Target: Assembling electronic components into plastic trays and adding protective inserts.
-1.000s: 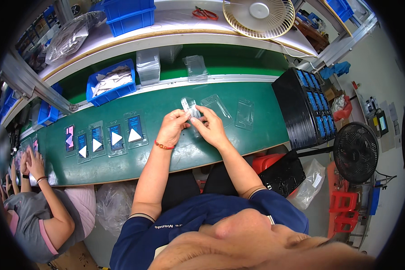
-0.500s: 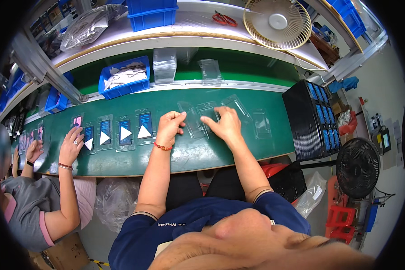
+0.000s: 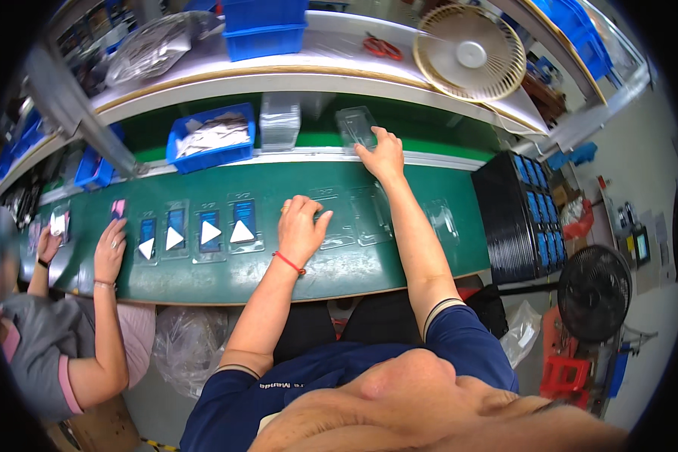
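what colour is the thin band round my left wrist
Red; the thin wristband shows best in the head view.

bare strip of table along my near edge, open recess right of my right hand beneath the upper shelf, clear tray stack and blue bin blocking leftward, black rack closing my right

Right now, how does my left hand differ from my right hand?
Your left hand is over the green tabletop; your right hand is farther out, at a clear plastic tray by the back ledge. The left hand's wrist wears a red bracelet; the right hand's shows none. Both hands are ungloved.
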The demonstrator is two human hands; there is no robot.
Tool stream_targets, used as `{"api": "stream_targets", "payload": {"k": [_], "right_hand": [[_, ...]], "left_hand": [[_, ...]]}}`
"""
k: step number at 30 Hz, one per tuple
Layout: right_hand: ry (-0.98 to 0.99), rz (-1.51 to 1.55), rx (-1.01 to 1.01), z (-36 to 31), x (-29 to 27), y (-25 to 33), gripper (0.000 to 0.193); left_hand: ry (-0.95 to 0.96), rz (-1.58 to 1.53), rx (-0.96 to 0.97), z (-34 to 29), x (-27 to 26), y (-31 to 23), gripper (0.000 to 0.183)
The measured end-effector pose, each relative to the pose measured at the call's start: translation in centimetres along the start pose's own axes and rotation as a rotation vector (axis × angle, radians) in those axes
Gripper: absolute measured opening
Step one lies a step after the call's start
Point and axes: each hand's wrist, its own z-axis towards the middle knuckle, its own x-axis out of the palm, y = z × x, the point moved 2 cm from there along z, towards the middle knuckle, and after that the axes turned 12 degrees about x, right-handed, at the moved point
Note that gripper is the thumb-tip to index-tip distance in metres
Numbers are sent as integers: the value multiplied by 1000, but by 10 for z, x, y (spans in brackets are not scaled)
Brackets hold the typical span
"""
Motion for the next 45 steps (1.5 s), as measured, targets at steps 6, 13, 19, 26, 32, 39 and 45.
{"api": "stream_targets", "payload": {"k": [6, 13, 19, 26, 32, 39, 45], "right_hand": [[-249, 1, 20, -46, -69, -112, 52], [-182, -178, 277, -129, -127, -252, 59], [-17, -288, 46, -150, -121, -207, 90], [47, -321, -23, -103, -97, -195, 67], [122, -233, -149, -94, -73, -154, 63], [58, -233, -270, -128, -74, -134, 69], [-306, -166, -199, -126, -171, -147, 59]], "left_hand": [[-21, 5, 98, -10, -13, -7, 21], [278, 25, 220, -11, 5, -40, 55], [466, 92, 274, -19, 13, -34, 58], [427, 117, 200, -17, 9, -26, 50], [365, 115, 73, -13, 2, -14, 41], [150, 44, 33, -1, -6, -3, 26], [-42, 40, 52, -1, -16, 1, 17]]}}
